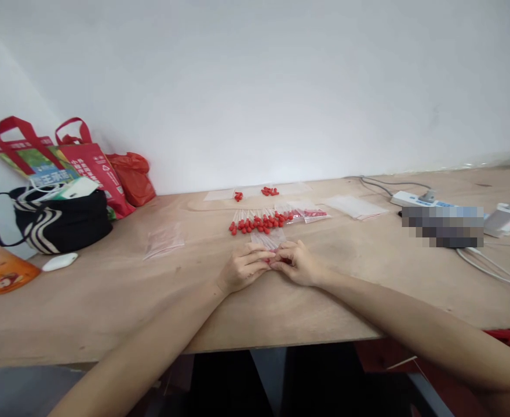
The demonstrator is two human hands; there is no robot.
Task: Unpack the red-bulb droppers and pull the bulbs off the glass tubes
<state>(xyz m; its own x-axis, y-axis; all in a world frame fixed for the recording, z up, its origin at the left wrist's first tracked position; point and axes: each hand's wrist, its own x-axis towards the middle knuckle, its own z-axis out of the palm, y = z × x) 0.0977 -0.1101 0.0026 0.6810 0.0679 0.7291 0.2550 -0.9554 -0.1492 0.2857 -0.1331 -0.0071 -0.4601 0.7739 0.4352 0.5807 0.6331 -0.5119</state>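
Observation:
My left hand [245, 266] and my right hand [297, 263] meet near the front of the table, fingers closed on the near end of a small clear plastic bag [269, 237]. Bits of red show between the fingertips; the fingers hide most of what is there. Just beyond the bag lies a row of thin pale sticks with red heads [261, 222], heads toward me. To their right, flat clear bags with red contents [314, 214] overlap. Two small heaps of loose red pieces, one left [238, 196] and one right [269, 191], lie farther back.
Stacks of flat clear bags lie left [164, 240] and right [356, 206] on the wooden table [120, 313]. At left are a black pouch [76, 217], red shopping bags [96, 174] and a white case [60, 262]. A power strip [411, 200] with cables stands at right.

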